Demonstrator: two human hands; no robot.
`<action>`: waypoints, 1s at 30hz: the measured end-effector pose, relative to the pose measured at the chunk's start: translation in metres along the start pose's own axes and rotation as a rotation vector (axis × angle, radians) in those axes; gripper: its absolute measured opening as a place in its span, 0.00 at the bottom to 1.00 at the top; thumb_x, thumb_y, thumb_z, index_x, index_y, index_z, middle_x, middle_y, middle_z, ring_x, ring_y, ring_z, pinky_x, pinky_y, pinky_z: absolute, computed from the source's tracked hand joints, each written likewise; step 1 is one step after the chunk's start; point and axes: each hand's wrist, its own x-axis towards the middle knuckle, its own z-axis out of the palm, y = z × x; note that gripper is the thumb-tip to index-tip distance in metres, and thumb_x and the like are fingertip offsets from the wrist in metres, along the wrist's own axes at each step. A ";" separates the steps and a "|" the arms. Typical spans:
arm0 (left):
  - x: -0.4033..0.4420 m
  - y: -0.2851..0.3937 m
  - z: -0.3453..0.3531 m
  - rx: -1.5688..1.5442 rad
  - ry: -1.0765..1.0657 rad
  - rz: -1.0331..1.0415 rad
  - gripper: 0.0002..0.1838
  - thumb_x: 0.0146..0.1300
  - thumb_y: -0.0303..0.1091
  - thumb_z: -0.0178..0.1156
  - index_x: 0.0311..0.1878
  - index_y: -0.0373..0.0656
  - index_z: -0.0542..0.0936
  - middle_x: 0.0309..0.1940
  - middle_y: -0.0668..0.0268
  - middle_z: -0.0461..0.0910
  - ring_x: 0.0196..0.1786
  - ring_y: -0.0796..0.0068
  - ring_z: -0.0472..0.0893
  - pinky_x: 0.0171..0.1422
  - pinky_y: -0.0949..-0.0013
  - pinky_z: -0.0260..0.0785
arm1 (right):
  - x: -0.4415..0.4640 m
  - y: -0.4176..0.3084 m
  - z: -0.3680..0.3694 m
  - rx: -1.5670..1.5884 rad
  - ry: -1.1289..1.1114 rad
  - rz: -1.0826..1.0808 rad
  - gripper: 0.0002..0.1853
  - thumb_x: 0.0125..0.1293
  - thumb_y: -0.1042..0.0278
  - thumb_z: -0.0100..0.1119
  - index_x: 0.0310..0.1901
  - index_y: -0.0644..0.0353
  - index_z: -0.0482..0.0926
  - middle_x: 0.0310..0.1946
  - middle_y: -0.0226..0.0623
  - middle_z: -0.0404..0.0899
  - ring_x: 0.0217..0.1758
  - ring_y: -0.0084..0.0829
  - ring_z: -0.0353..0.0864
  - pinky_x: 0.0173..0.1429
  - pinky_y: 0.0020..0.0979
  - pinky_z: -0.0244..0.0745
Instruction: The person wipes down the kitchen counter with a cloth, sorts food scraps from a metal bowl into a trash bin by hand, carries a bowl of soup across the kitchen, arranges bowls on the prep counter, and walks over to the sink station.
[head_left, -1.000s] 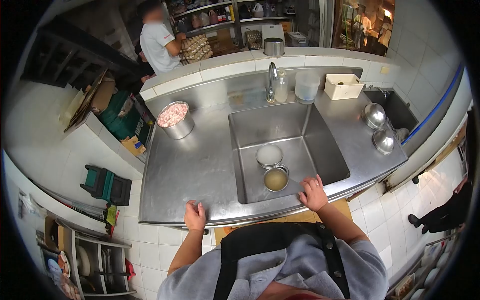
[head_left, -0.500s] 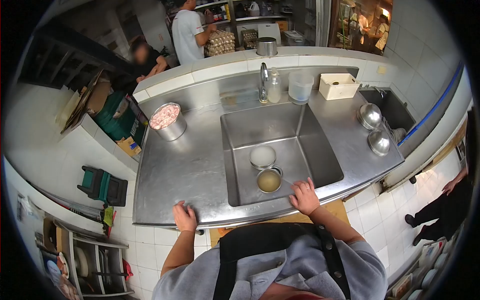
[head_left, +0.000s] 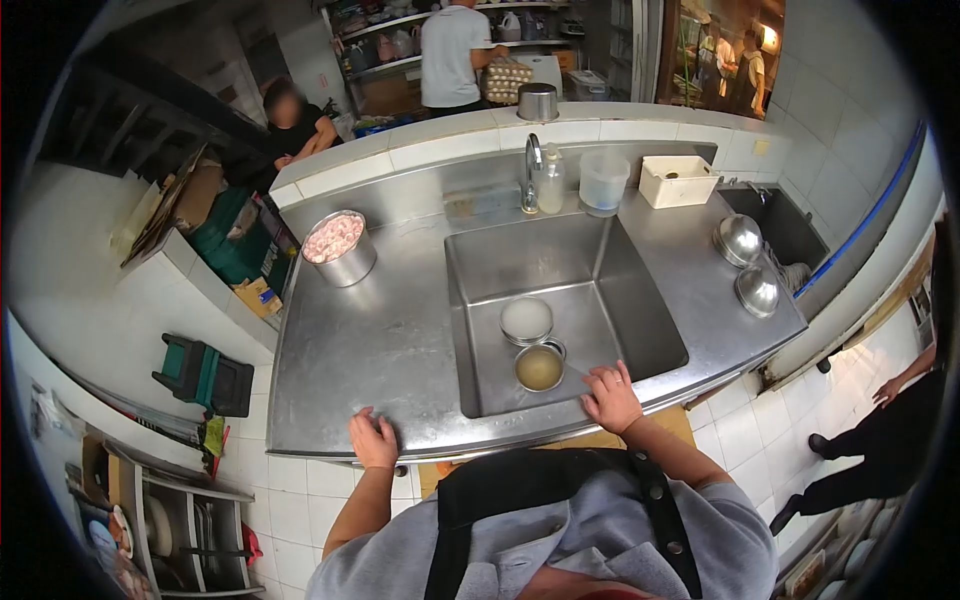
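My left hand (head_left: 373,437) lies open on the front edge of the steel counter (head_left: 390,350), holding nothing. My right hand (head_left: 611,396) rests with fingers stretched out over the front rim of the sink (head_left: 630,290). Inside the sink, a small round pan (head_left: 540,369) of yellowish-brown liquid sits close to the right hand. A thin handle-like strip runs from it towards my fingers; I cannot tell whether they touch it. Just behind stands a round bowl (head_left: 526,320) with cloudy whitish contents. A metal pot (head_left: 340,248) heaped with pink raw meat stands at the counter's back left.
Behind the sink are a faucet (head_left: 531,172), a pump bottle (head_left: 550,182), a clear plastic tub (head_left: 604,185) and a cream bin (head_left: 678,181). Upturned metal bowls (head_left: 740,240) sit at right. A person (head_left: 456,60) carries egg trays beyond the wall; another person (head_left: 905,440) stands at right.
The person with the egg trays has moved to the right behind the wall. The person at the far right has shifted their legs. My hands stay in about the same places.
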 end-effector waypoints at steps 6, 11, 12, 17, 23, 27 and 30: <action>0.001 0.003 -0.002 -0.020 -0.004 -0.015 0.15 0.56 0.29 0.58 0.48 0.40 0.72 0.37 0.56 0.71 0.42 0.55 0.73 0.47 0.57 0.66 | 0.001 -0.001 -0.002 0.001 0.001 0.000 0.21 0.56 0.59 0.60 0.50 0.55 0.73 0.51 0.38 0.71 0.61 0.38 0.67 0.72 0.52 0.49; 0.001 0.003 -0.001 -0.036 0.009 -0.010 0.15 0.56 0.29 0.58 0.48 0.40 0.72 0.36 0.56 0.71 0.41 0.55 0.73 0.47 0.57 0.66 | -0.001 0.000 0.000 0.004 0.017 0.006 0.21 0.55 0.58 0.60 0.50 0.55 0.73 0.50 0.38 0.71 0.60 0.38 0.68 0.72 0.52 0.49; 0.001 0.004 -0.001 -0.031 0.011 -0.013 0.15 0.56 0.29 0.58 0.48 0.40 0.72 0.36 0.56 0.71 0.41 0.55 0.73 0.47 0.57 0.66 | -0.001 0.001 0.001 0.001 0.019 0.006 0.21 0.55 0.58 0.60 0.50 0.55 0.73 0.50 0.38 0.71 0.60 0.37 0.68 0.72 0.52 0.49; 0.001 0.005 -0.002 -0.004 -0.009 -0.028 0.15 0.56 0.29 0.58 0.47 0.39 0.72 0.36 0.56 0.71 0.42 0.56 0.72 0.47 0.57 0.65 | -0.001 0.000 0.001 -0.004 0.038 0.011 0.21 0.55 0.58 0.60 0.50 0.55 0.73 0.50 0.37 0.71 0.60 0.37 0.68 0.72 0.52 0.49; 0.001 0.000 -0.001 0.015 -0.015 0.029 0.16 0.56 0.28 0.58 0.48 0.38 0.71 0.36 0.56 0.70 0.40 0.56 0.72 0.46 0.58 0.65 | -0.003 0.001 0.002 -0.013 0.043 0.006 0.21 0.55 0.57 0.60 0.50 0.54 0.73 0.49 0.37 0.71 0.60 0.37 0.68 0.72 0.52 0.48; 0.000 0.000 -0.001 -0.002 -0.012 0.027 0.15 0.56 0.27 0.57 0.47 0.38 0.72 0.35 0.56 0.70 0.40 0.56 0.72 0.47 0.58 0.65 | -0.002 0.000 0.000 -0.025 0.055 0.004 0.21 0.55 0.58 0.60 0.50 0.54 0.73 0.49 0.37 0.71 0.60 0.36 0.68 0.73 0.51 0.47; 0.001 -0.002 0.001 -0.017 -0.018 0.016 0.14 0.56 0.28 0.57 0.46 0.38 0.72 0.36 0.56 0.70 0.41 0.56 0.72 0.47 0.57 0.65 | -0.002 -0.002 -0.001 -0.010 0.052 0.016 0.21 0.55 0.58 0.60 0.50 0.55 0.73 0.50 0.37 0.71 0.60 0.37 0.68 0.73 0.51 0.47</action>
